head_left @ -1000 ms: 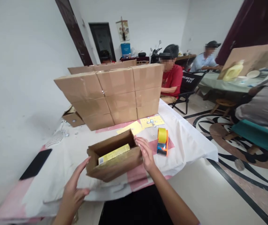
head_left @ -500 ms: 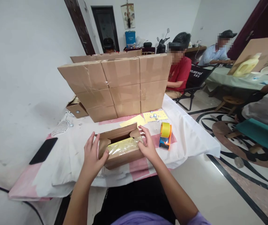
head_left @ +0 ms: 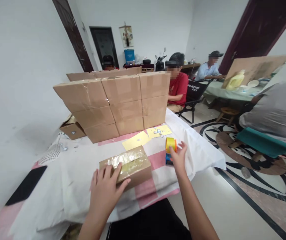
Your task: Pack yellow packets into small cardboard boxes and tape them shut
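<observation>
A small brown cardboard box (head_left: pixel 139 163) lies in front of me, its top flaps folded down and shiny clear tape across them. My left hand (head_left: pixel 106 186) rests over the box's left end, fingers apart, pressing lightly on the lid. To the right stands a tape dispenser (head_left: pixel 168 159) in blue and orange, carrying a roll of yellow tape (head_left: pixel 170 145). Around its right side my right hand (head_left: pixel 180 156) is open, thumb by the roll and fingers spread; whether it touches cannot be made out.
A wall of stacked cartons (head_left: pixel 122 106) stands across the table. Yellow sheets (head_left: pixel 135 140) with small bits lie before it. At left are a black phone (head_left: pixel 27 185) and an open carton (head_left: pixel 73 128). A person in red (head_left: pixel 179 88) sits beyond.
The box's open flaps have been folded down. My right hand has left the box and moved right to the tape dispenser; my left hand has shifted onto the lid.
</observation>
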Action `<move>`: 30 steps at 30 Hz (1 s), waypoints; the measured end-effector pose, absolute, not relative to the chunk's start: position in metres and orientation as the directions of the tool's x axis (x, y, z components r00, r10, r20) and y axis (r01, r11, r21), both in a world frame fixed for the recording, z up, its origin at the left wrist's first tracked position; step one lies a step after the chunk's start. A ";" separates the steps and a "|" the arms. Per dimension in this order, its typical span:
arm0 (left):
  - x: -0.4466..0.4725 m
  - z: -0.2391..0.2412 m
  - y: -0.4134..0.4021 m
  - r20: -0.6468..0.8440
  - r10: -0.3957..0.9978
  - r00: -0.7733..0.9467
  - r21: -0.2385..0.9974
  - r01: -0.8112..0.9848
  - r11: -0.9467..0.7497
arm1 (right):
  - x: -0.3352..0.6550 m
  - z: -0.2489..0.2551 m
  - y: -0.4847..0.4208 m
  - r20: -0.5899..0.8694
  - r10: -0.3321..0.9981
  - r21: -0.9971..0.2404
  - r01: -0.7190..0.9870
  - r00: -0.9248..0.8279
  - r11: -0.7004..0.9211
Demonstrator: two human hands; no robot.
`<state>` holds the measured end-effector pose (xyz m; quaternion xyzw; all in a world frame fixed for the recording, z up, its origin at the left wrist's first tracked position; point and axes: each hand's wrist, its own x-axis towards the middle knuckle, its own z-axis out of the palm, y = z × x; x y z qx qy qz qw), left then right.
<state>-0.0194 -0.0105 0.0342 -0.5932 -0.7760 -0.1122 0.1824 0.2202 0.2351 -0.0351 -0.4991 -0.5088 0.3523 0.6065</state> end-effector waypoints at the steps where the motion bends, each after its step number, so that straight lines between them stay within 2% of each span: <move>1: -0.018 0.033 -0.008 0.426 0.877 -0.223 -0.050 0.962 0.269 | 0.225 -0.041 0.245 0.190 0.971 -0.982 0.042 0.148 0.186; 4: -0.019 0.032 0.000 0.406 0.890 -0.209 -0.026 0.970 0.240 | 0.233 -0.048 0.264 0.106 0.989 -0.994 0.000 -0.099 0.107; 8: -0.023 0.044 0.003 0.366 0.907 -0.210 -0.001 0.974 0.226 | 0.237 -0.040 0.259 0.153 0.951 -0.988 -0.067 -0.268 0.140; 10: -0.019 0.053 0.003 0.380 0.899 -0.216 0.016 0.974 0.227 | 0.236 -0.029 0.244 0.195 0.944 -0.980 -0.086 -0.266 0.178; 12: -0.006 0.059 0.004 0.449 0.865 -0.225 0.084 0.974 0.210 | 0.234 -0.018 0.220 0.234 0.943 -0.970 -0.119 -0.235 0.211; 15: 0.032 0.059 0.006 0.533 0.826 -0.186 0.291 0.956 0.027 | 0.228 -0.003 0.171 0.274 0.921 -0.955 -0.194 -0.277 0.225; 17: 0.062 0.053 0.008 0.510 0.849 -0.140 0.455 0.881 -0.128 | 0.225 0.003 0.139 0.306 0.912 -0.945 -0.202 -0.273 0.257; 20: 0.096 0.044 0.011 0.437 0.871 -0.224 0.693 0.701 -0.168 | 0.222 0.010 0.110 0.380 0.903 -0.923 -0.152 -0.203 0.354; 22: 0.106 0.039 0.013 0.384 0.872 -0.302 0.802 0.577 -0.153 | 0.223 0.016 0.105 0.436 0.883 -0.900 -0.104 -0.171 0.424; 27: 0.105 0.032 0.019 0.286 0.923 -0.259 0.887 0.437 -0.152 | 0.229 0.037 0.106 0.615 0.780 -0.787 -0.019 -0.118 0.617; 30: 0.103 0.032 0.021 0.338 0.908 -0.249 0.863 0.466 -0.193 | 0.231 0.044 0.108 0.667 0.726 -0.737 -0.006 -0.167 0.676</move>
